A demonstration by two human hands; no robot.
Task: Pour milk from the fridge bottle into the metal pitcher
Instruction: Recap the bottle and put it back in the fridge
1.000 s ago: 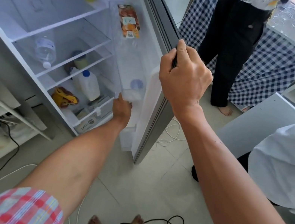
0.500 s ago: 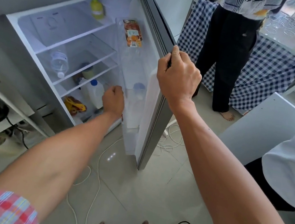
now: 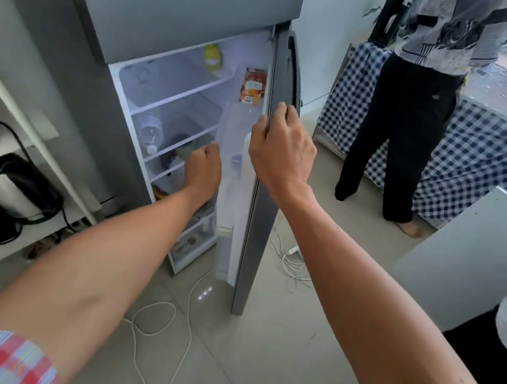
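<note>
The fridge stands open, and my right hand [image 3: 281, 152] grips the edge of its grey door [image 3: 265, 200]. My left hand [image 3: 204, 168] reaches inside at the lower shelf, seen from the back with its fingers curled and hidden. It covers the spot where the white milk bottle with the blue cap stood, so the bottle is out of sight. I cannot tell whether the hand holds it. A pale bottle with a light cap [image 3: 236, 161] sits in the door rack. No metal pitcher is in view.
On the shelves are a yellow bottle [image 3: 213, 56], an orange carton [image 3: 253, 85] and a clear bottle lying down [image 3: 149, 131]. A kettle [image 3: 14, 187] sits at left. Cables [image 3: 292, 259] lie on the floor. A person [image 3: 404, 117] stands by a checked-cloth table [image 3: 475, 156].
My left hand has moved from the door rack across to the lower shelf and now covers the milk bottle. The view has risen and pulled back. My right hand stays on the door.
</note>
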